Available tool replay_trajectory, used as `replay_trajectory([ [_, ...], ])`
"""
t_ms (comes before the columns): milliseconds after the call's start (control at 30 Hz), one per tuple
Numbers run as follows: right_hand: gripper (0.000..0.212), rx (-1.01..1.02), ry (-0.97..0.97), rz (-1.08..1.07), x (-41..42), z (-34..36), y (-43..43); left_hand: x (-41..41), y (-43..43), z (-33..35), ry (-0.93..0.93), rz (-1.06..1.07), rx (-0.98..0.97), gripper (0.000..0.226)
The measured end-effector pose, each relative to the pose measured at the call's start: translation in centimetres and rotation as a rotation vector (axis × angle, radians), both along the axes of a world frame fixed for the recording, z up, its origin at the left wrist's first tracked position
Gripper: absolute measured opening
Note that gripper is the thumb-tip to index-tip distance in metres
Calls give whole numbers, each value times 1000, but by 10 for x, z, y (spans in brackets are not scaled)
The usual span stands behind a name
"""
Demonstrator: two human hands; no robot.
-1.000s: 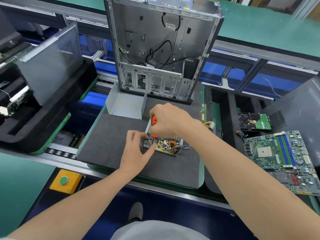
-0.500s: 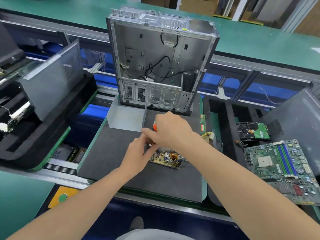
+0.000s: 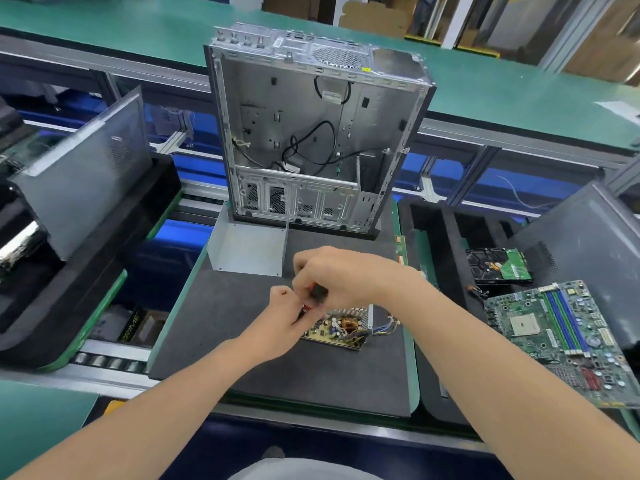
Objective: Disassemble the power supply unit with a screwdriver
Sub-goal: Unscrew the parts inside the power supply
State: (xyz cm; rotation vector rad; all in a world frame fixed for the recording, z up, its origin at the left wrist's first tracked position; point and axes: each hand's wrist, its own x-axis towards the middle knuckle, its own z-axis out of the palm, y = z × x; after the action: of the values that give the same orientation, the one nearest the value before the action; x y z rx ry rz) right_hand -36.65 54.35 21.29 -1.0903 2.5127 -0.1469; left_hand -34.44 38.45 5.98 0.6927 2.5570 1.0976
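Typical assembly-line setup here. A long green counter (image 3: 485,98) runs across the far side, edged with an aluminium rail (image 3: 519,140), and there are blue panels (image 3: 433,171) glowing through the frame underneath it. Another slab of green counter (image 3: 34,420) sits in the near left corner, with a strip of metal conveyor rollers (image 3: 104,362) just beyond it. Way at the back there's a stack of cardboard boxes (image 3: 374,15) and a white post (image 3: 453,19) beside them. Floor under the line looks dark blue (image 3: 311,441). Lighting is bright and pretty even, with a soft sheen on the metal.
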Motion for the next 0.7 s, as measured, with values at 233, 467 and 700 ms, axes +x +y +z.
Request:
replay_trajectory([
  [233, 37, 45, 295, -508, 21, -18, -21, 5, 2, 2, 57, -2, 53, 21],
  [467, 27, -22, 173, -777, 20, -27, -37, 10, 8, 2, -77, 64, 133, 30],
  [700, 22, -38, 14, -492, 30, -7, -24, 12, 11, -2, -4, 39, 128, 29],
])
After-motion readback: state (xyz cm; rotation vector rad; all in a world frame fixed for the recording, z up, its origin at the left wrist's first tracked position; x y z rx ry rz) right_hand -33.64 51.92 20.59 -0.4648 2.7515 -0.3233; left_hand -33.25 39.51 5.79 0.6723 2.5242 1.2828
